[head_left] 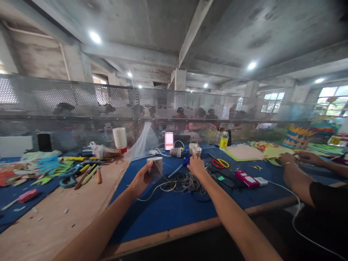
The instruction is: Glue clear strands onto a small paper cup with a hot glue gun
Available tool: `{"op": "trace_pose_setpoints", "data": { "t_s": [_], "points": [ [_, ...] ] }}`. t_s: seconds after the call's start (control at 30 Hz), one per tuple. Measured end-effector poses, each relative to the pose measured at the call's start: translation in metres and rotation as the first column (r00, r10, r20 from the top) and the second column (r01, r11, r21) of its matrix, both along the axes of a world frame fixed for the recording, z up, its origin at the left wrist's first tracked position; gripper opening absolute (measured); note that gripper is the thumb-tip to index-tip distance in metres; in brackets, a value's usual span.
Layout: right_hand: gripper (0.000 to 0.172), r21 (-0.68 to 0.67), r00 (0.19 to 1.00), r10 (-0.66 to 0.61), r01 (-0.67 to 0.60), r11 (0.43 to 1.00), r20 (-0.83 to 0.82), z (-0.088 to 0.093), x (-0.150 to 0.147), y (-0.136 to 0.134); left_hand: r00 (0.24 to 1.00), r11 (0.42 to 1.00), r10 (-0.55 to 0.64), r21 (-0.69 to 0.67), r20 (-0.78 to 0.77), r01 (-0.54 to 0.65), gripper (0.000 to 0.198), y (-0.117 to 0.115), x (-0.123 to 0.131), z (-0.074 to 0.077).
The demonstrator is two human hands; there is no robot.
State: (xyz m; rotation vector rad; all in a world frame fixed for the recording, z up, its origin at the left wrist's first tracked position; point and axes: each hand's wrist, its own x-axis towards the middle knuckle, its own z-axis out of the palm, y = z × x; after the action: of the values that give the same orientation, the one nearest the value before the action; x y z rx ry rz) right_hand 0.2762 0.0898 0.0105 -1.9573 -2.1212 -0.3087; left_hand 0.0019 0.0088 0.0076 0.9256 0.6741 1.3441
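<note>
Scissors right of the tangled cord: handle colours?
Scissors handles are red and yellow; head view shows it.

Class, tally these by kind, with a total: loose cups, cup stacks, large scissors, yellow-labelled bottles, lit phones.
Loose cups: 3 (one in the left hand, two at the right hand)
Cup stacks: 1
Large scissors: 2
Yellow-labelled bottles: 1
Lit phones: 1
Total: 8
</note>
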Motion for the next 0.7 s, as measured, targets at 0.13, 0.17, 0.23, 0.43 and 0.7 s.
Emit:
{"op": "trace_pose_setpoints", "data": {
  "t_s": [0.13, 0.17, 0.23, 0.43, 0.7],
  "points": [
    [0.041, -0.04, 1.0, 0.002, -0.001, 0.999, 0.015, -0.012, 0.003, 0.006, 1.0, 1.0, 0.013, -0.007, -0.008, -0.013, 0.035, -0.001, 0.001, 0.002],
    [0.038, -0.04, 1.0, 0.011, -0.01, 0.999, 0.019, -0.013, 0.003, 0.007, 1.0, 1.0, 0.017, -0.013, -0.01, -0.017, 0.034, -0.001, 0.001, 0.002],
    [0.032, -0.029, 0.999, 0.032, -0.031, 0.999, 0.024, -0.015, 0.003, 0.01, 1.0, 1.0, 0.019, -0.021, -0.009, -0.019, 0.034, -0.002, 0.002, 0.003],
    [0.025, 0.024, 0.997, 0.074, -0.074, 0.997, 0.015, -0.014, 0.005, 0.012, 1.0, 0.999, 0.006, -0.034, 0.01, -0.006, 0.035, -0.003, 0.002, 0.004],
    [0.044, 0.379, 0.922, 0.228, -0.099, 0.92, -0.312, 0.003, -0.002, 0.002, 0.998, 0.999, -0.009, -0.046, 0.056, 0.011, 0.034, -0.005, 0.004, 0.009]
  ]
}}
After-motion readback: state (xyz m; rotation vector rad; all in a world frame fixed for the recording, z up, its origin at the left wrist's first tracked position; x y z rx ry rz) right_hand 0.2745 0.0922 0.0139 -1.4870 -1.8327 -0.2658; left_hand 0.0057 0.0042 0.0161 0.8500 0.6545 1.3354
